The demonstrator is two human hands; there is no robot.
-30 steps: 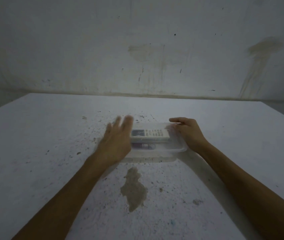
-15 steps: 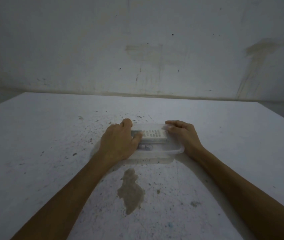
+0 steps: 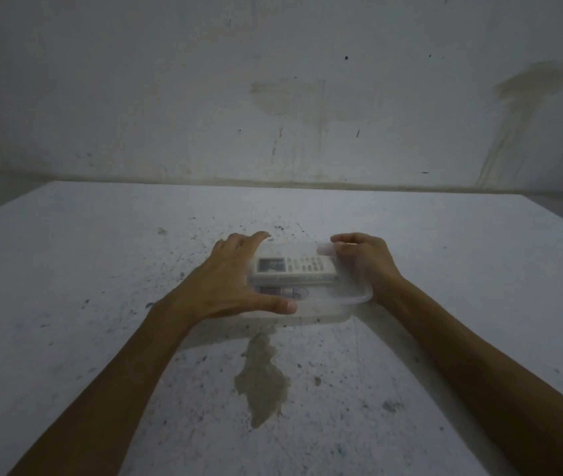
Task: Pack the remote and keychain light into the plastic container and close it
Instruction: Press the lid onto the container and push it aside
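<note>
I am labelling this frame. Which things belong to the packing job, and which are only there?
Job: plastic container, remote, keychain light, left hand, right hand.
Only there: table, brown stain, wall.

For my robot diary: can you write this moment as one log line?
left hand on container | right hand on container | remote, keychain light inside

You are in a bare, dim room, perhaps a plain back room or storage space of a home, though the low light makes that hard to settle. The wall [image 3: 307, 97] ahead of you is unpainted-looking plaster, marked with brownish stains and dark scuffs. Your white table [image 3: 67, 269] is speckled with dark spots and carries a dried tan stain [image 3: 261, 383].
</note>
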